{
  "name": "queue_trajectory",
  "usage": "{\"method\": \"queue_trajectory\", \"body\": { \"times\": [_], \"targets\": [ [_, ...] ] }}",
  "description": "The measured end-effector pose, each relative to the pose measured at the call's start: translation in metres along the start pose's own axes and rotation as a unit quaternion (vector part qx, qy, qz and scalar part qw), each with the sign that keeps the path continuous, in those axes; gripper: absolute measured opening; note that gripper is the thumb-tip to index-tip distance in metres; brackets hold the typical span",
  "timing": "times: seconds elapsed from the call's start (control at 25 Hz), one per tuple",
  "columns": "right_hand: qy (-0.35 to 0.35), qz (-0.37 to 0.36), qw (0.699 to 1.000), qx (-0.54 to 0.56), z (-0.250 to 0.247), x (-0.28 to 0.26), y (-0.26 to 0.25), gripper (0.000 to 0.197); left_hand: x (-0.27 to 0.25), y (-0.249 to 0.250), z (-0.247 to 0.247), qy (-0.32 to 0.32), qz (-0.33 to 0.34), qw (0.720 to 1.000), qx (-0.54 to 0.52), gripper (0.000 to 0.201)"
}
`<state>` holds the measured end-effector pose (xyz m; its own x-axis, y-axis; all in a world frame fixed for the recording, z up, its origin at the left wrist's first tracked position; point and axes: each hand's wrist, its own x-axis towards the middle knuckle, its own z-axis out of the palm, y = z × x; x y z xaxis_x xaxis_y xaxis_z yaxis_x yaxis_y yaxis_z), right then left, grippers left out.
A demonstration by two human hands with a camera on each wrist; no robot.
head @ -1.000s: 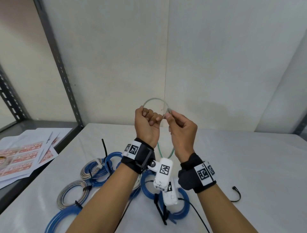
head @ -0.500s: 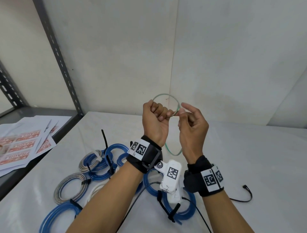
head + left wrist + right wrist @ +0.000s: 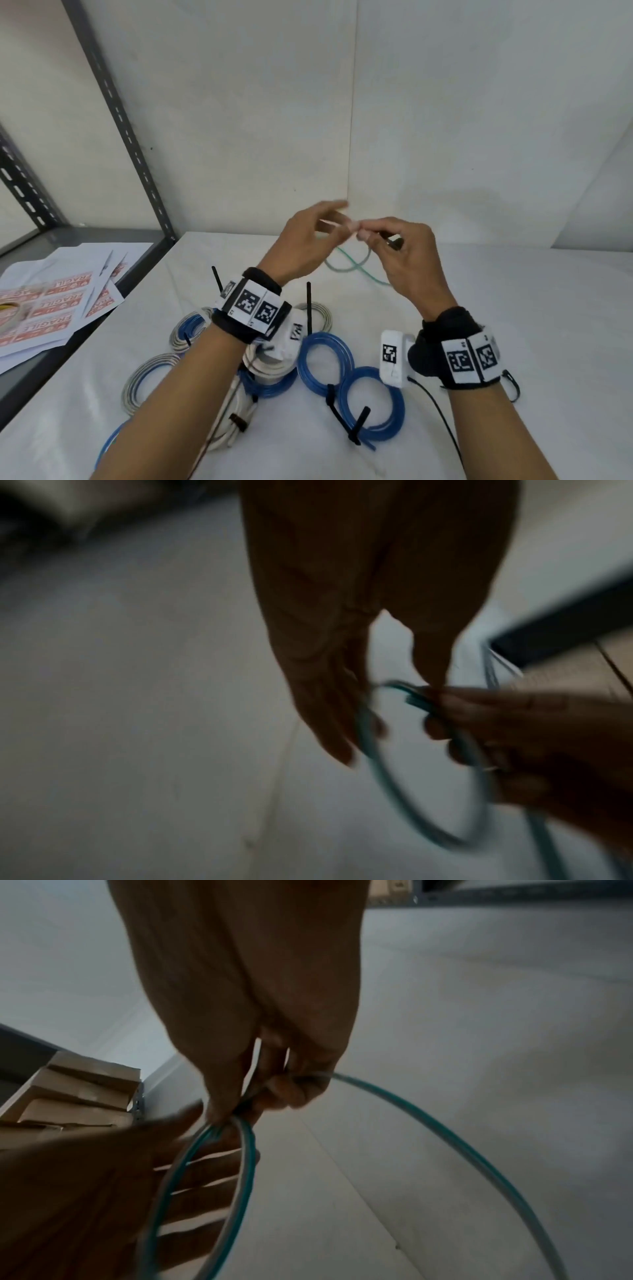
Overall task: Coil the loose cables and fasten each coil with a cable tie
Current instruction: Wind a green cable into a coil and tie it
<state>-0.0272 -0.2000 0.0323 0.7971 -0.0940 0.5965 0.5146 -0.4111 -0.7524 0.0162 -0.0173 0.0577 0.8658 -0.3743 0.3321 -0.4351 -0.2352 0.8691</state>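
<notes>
A thin green cable [image 3: 346,265] hangs in a small loop above the white table [image 3: 513,308], its tail trailing down to the right. My right hand [image 3: 368,234] pinches the loop's top between thumb and fingers [image 3: 291,1088]. My left hand [image 3: 329,219] is beside it with fingers straight and spread, blurred, and the loop [image 3: 246,1164] passes across them [image 3: 192,1180]. The left wrist view shows the same loop [image 3: 394,791] next to my straight fingers [image 3: 329,723]. Tied blue coils [image 3: 325,359] and grey-white coils [image 3: 147,380] lie near me, with black cable ties [image 3: 356,425] on them.
Printed "fragile" sheets [image 3: 51,305] and a tape roll [image 3: 10,315] lie on the shelf to the left. A grey rack upright [image 3: 120,113] stands at the table's left edge. A loose black tie [image 3: 512,383] lies by my right wrist. Cardboard boxes [image 3: 78,1091] are stacked beyond.
My left hand, which gripped the loop in a fist, has let go and spread its fingers. The right hand now holds the loop, which hangs lower than before.
</notes>
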Motion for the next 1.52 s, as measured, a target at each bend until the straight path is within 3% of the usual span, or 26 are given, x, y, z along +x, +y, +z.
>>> {"method": "queue_trajectory", "body": {
  "times": [0.04, 0.12, 0.28, 0.52, 0.72, 0.8, 0.96, 1.08, 1.32, 1.52],
  "targets": [
    [-0.035, -0.007, 0.999, -0.026, -0.001, -0.001, 0.0, 0.01, -0.001, 0.002, -0.008, -0.061, 0.042, 0.992, 0.104, 0.032],
    [-0.068, 0.003, 0.997, -0.037, 0.0, -0.002, -0.002, 0.007, -0.003, 0.01, -0.017, -0.119, 0.049, 0.974, 0.184, 0.022],
    [-0.07, 0.006, 0.997, -0.03, 0.002, -0.004, -0.007, 0.008, -0.006, 0.017, -0.024, -0.118, 0.029, 0.965, 0.231, 0.021],
    [0.002, 0.008, 0.998, 0.057, 0.008, -0.006, -0.013, 0.002, -0.013, 0.011, -0.025, 0.01, -0.022, 1.0, 0.02, 0.023],
    [0.011, 0.033, 0.988, 0.149, 0.014, -0.004, -0.01, 0.011, -0.025, -0.002, -0.015, 0.092, -0.036, 0.986, -0.137, 0.023],
    [0.004, 0.029, 0.992, 0.126, 0.011, -0.004, -0.007, 0.01, -0.027, -0.006, -0.013, 0.073, -0.027, 0.993, -0.091, 0.027],
    [-0.08, -0.014, 0.997, 0.0, 0.006, -0.006, -0.006, 0.004, -0.028, 0.002, -0.009, -0.073, -0.037, 0.995, 0.064, 0.031],
    [-0.085, -0.022, 0.996, 0.001, 0.006, -0.007, -0.009, 0.002, -0.027, 0.01, -0.004, -0.104, -0.019, 0.986, 0.133, 0.05],
    [0.017, -0.013, 0.999, 0.049, 0.002, -0.006, -0.017, 0.005, -0.026, 0.011, -0.007, -0.08, 0.006, 0.997, 0.022, 0.046],
    [-0.001, 0.026, 0.988, 0.154, 0.015, -0.008, -0.017, 0.013, -0.023, 0.009, 0.002, 0.035, 0.026, 0.994, -0.105, 0.041]
  ]
}}
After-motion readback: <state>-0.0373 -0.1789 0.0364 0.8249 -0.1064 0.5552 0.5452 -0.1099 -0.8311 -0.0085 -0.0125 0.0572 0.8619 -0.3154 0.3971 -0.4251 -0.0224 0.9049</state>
